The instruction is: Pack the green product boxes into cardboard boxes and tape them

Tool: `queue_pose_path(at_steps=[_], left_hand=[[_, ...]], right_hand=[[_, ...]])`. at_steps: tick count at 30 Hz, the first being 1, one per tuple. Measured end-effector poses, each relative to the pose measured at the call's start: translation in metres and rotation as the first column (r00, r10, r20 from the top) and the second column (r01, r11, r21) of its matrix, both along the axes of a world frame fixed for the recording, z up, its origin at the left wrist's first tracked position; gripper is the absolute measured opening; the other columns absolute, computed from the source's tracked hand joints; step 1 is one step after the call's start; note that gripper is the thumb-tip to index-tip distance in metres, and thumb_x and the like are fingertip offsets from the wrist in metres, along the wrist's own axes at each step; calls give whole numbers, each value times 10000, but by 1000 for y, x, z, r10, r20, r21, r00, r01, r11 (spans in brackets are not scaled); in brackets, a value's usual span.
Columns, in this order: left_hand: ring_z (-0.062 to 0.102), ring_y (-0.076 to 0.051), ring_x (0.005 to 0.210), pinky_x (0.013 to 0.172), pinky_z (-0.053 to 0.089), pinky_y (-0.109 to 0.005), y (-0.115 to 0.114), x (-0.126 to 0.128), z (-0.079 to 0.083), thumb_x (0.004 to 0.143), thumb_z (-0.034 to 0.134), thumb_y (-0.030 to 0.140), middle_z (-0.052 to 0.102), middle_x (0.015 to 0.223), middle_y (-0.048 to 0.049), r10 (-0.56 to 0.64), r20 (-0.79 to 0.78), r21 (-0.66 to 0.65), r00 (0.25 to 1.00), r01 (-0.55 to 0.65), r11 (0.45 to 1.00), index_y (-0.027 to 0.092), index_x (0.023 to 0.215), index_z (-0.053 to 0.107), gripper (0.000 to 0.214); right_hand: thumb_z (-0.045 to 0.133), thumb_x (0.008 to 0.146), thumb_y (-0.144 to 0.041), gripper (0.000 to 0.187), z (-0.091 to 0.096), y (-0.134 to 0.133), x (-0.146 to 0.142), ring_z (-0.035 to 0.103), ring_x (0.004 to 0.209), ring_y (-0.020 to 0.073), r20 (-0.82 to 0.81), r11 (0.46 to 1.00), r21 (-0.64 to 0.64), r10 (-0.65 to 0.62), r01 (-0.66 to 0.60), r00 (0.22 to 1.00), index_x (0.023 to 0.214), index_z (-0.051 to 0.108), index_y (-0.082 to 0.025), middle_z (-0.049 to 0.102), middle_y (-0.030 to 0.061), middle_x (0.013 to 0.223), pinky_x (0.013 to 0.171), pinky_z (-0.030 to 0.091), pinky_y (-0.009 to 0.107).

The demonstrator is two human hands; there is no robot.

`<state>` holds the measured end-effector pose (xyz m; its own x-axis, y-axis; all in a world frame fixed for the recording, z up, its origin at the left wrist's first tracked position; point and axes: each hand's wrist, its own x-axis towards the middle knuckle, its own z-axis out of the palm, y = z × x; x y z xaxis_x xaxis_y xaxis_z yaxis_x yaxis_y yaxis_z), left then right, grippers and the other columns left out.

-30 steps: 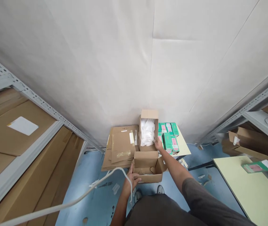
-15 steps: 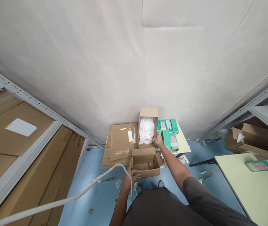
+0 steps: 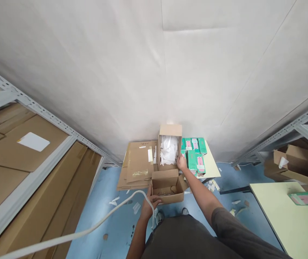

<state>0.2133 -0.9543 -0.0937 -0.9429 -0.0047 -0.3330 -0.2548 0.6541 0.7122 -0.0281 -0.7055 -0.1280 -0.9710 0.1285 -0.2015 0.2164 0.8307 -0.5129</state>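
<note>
My left hand point(image 3: 151, 200) grips the near left corner of a small open cardboard box point(image 3: 168, 198), its fingers along the front wall. Inside that box the brown bottom shows, with a little something I cannot make out. Right behind it a taller cardboard box point(image 3: 170, 130) stands open, with crumpled white paper point(image 3: 169, 150) in it. My right hand point(image 3: 181, 163) is closed at this box's right edge, and its fingertips are partly hidden. Close by on the right stand several green boxes point(image 3: 192, 160) with pink panels.
Flattened cardboard point(image 3: 139, 162) lies stacked to the left on the table. A white cable point(image 3: 99, 223) arcs across the lower left. Shelves with large cartons point(image 3: 45, 201) flank the left; a second table point(image 3: 283, 216) stands right. Paper scraps point(image 3: 212, 185) litter the blue floor point(image 3: 94, 212).
My view has shifted slightly. Both hands stay at the same boxes, with hardly any movement of the boxes.
</note>
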Motion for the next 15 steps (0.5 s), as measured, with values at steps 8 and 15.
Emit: queue_pose_path(at_steps=[8, 15], left_hand=[[646, -371, 1462, 1267, 479, -483, -2, 4, 0, 823, 819, 195, 641, 1630, -120, 14, -34, -13, 999, -15, 1000, 216, 875, 871, 77], [587, -386, 1527, 1265, 489, -497, -4, 4, 11, 795, 850, 181, 621, 1650, -114, 20, -30, -38, 999, -21, 999, 229, 848, 872, 75]], right_hand=[[504, 1066, -142, 502, -2, -3, -2, 779, 1110, 267, 36, 997, 25, 71, -72, 997, 1555, 590, -75, 819, 215, 1206, 944, 532, 286], [538, 1049, -158, 448, 7, -2, -16, 767, 1116, 273, 33, 999, 38, 28, -29, 999, 1470, 630, -40, 805, 250, 1228, 961, 530, 297]])
